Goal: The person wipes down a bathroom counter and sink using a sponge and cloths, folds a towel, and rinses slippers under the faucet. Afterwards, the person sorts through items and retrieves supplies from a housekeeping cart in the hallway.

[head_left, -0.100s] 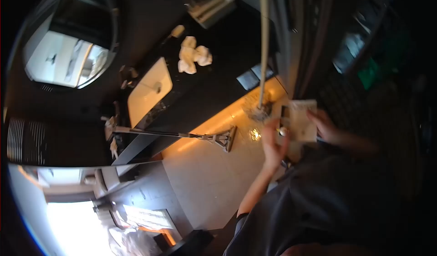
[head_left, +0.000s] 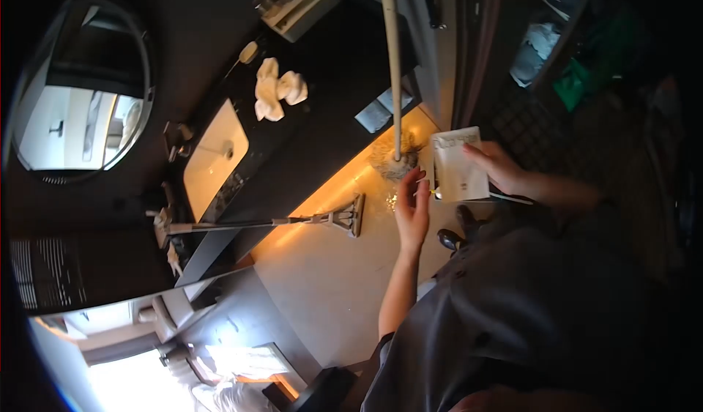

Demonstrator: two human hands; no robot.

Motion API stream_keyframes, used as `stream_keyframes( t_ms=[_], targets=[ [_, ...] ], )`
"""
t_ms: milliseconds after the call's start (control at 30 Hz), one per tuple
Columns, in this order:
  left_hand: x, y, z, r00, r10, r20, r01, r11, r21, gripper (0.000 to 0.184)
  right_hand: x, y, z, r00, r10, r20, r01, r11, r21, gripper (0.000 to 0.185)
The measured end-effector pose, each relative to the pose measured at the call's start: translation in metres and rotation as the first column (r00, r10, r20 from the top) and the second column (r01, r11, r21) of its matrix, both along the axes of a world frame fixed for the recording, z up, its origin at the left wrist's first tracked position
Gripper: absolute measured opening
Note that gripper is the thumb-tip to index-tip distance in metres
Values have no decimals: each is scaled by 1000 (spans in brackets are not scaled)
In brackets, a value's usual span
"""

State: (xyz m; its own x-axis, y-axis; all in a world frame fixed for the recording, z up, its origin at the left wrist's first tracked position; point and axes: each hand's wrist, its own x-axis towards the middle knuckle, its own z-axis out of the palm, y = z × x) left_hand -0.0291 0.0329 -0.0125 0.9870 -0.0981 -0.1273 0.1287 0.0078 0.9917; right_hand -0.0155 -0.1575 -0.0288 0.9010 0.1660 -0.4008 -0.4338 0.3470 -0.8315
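Observation:
My right hand (head_left: 499,169) grips a flat white packet (head_left: 460,174) with faint print, its thumb lying across the front. Just left of the packet is my left hand (head_left: 414,221), fingers bent and slightly apart, with nothing I can make out between them. A tiny yellow spot (head_left: 433,191) shows at the packet's lower left edge, close to the left fingertips; what it is stays unclear. Below the right hand, a thin pale strip (head_left: 512,198) sticks out.
A squeegee-like floor tool (head_left: 351,218) leans across the counter front. A pole with a mop head (head_left: 393,156) stands ahead. On the dark counter are a sink (head_left: 216,159), crumpled white cloths (head_left: 274,90) and a tray (head_left: 300,9). Dark shoes (head_left: 450,239) show below.
The view has shifted, moving the room's things left and slightly down in the picture. My left hand has drawn back from the packet's face to beside its edge. The right hand keeps its grip.

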Motion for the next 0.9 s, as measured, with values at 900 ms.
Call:
stream_keyframes(
  t_ms=[900],
  targets=[
    [517,204,-63,976,188,108,-155,953,-260,10,-16,49,-289,938,-186,-291,-150,541,-828,27]
  ],
)
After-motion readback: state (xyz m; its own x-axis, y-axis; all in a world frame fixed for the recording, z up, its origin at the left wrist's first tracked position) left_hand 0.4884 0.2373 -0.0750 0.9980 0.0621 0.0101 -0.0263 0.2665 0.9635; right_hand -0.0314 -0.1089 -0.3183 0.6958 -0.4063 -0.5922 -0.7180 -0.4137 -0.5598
